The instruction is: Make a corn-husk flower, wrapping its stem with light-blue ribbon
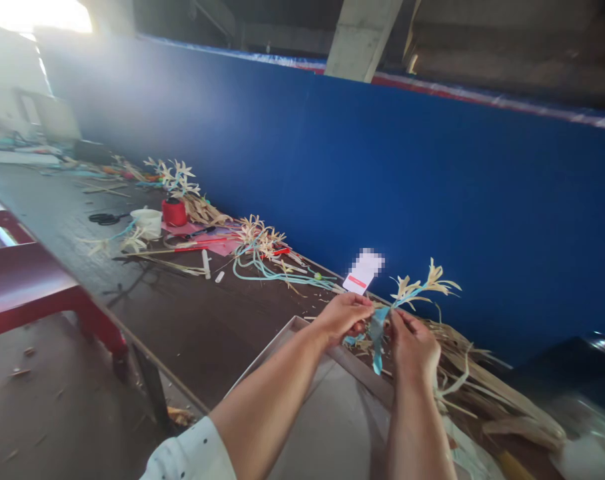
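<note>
My left hand [348, 313] is closed in a pinch on one end of a light-blue strip [378, 333], which hangs down between my hands. The strip could be tape or ribbon; I cannot tell which. My right hand [415, 343] is closed on the stem of a dried-husk flower spray [435, 278], at the spot where the blue strip meets it. Its pale blossoms point up and to the right, on a blue-wrapped stem. Below my forearms is a shallow grey tray [327, 407]. My right fingertips are partly hidden by the hand itself.
On the brown table [242, 320] lie more husk flowers [262, 237], blue cords [277, 273], a white cup [147, 223], a red spool [174, 213] and black scissors [105, 219]. Loose husks [512, 400] are at right. A blue partition [432, 187] stands behind; a red stool [27, 287] is left.
</note>
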### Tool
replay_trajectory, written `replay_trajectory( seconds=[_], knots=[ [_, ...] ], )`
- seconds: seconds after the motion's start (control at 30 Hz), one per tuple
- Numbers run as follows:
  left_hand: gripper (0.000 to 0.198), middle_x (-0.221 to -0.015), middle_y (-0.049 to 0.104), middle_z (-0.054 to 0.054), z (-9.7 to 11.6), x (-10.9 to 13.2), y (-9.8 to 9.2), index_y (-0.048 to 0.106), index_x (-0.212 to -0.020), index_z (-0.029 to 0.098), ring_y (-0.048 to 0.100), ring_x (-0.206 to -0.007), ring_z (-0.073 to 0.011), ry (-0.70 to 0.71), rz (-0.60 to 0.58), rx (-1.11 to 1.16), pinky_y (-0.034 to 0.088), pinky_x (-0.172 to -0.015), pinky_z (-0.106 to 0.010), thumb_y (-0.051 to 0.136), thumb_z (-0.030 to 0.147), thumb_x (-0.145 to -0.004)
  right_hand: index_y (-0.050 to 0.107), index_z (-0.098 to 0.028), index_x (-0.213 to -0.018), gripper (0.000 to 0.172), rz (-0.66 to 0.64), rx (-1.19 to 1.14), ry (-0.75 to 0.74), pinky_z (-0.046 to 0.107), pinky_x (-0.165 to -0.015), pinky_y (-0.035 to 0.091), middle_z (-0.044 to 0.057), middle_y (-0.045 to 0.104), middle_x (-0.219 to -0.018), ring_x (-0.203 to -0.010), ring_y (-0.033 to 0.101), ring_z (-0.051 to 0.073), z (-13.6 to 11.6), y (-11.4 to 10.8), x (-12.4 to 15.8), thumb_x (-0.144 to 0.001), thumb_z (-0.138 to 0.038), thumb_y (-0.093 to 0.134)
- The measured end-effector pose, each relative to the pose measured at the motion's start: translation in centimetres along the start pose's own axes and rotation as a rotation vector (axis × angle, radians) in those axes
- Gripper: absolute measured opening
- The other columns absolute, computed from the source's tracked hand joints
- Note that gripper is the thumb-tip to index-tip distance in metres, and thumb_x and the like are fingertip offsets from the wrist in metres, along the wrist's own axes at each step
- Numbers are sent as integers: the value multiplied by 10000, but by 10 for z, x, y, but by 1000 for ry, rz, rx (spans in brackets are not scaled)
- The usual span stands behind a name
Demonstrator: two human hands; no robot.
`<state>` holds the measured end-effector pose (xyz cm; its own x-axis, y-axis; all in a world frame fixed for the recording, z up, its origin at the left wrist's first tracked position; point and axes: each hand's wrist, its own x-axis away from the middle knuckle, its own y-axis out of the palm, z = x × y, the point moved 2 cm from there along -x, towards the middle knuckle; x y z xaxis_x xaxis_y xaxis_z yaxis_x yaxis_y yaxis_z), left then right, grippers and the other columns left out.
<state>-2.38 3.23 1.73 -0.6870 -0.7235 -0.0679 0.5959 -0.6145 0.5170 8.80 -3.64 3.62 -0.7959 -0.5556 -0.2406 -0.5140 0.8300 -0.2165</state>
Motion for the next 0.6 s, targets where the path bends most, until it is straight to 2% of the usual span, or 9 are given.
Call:
replay_trajectory(
  seconds=[0.1, 0.17, 0.2, 0.3, 0.4, 0.5, 0.6],
  knots=[
    [337, -600, 436, 49, 14, 10, -2, 575, -976, 131, 286, -385, 25, -54, -180, 353, 130, -341, -103, 653, 309, -700, 682, -122, -882, 409, -15, -112, 46, 220, -381, 325, -37, 522, -440, -370, 409, 96, 8, 2, -3, -597, -415, 678],
    [360, -598, 439, 42, 23, 14, -8, 572, -1040, 129, 282, -380, 26, -58, -226, 526, 158, -335, -93, 610, 337, -747, 677, -127, -891, 423, -8, -158, 56, 210, -365, 309, -45, 511, -438, -363, 399, 88, 14, 2, -4, -597, -431, 686],
    [366, -619, 464, 28, 28, 14, -13, 569, -1049, 124, 306, -388, 22, -24, -209, 596, 190, -336, -92, 584, 359, -769, 676, -130, -887, 422, -4, -171, 55, 205, -361, 306, -45, 512, -441, -366, 402, 86, 16, 3, -5, -595, -434, 692],
    [339, -793, 561, -34, 35, 9, -28, 556, -1022, 139, 491, -524, -21, 188, -27, 763, 345, -401, -102, 542, 388, -793, 676, -129, -866, 411, 30, -187, 49, 199, -366, 326, -41, 516, -445, -380, 419, 88, 21, 3, -8, -587, -429, 707],
    [266, -967, 562, -42, 35, 3, -42, 528, -962, 177, 599, -815, -106, 406, 238, 867, 497, -630, -182, 560, 366, -778, 672, -122, -851, 393, 63, -198, 51, 196, -362, 335, -37, 513, -444, -380, 424, 88, 23, 4, -10, -590, -414, 706],
    [300, -1106, 520, -55, 35, -1, -49, 505, -1000, 196, 588, -943, -150, 514, 395, 821, 509, -745, -243, 572, 369, -765, 665, -117, -823, 360, 88, -247, 31, 191, -341, 308, -39, 499, -442, -362, 399, 78, 25, 3, -12, -600, -398, 695],
    [436, -1218, 465, -68, 38, -2, -56, 434, -1153, 236, 565, -1010, -167, 626, 554, 636, 493, -806, -275, 578, 362, -761, 656, -119, -781, 322, 135, -316, 26, 193, -338, 302, -41, 493, -439, -360, 394, 76, 25, 1, -13, -588, -374, 699]
  ],
)
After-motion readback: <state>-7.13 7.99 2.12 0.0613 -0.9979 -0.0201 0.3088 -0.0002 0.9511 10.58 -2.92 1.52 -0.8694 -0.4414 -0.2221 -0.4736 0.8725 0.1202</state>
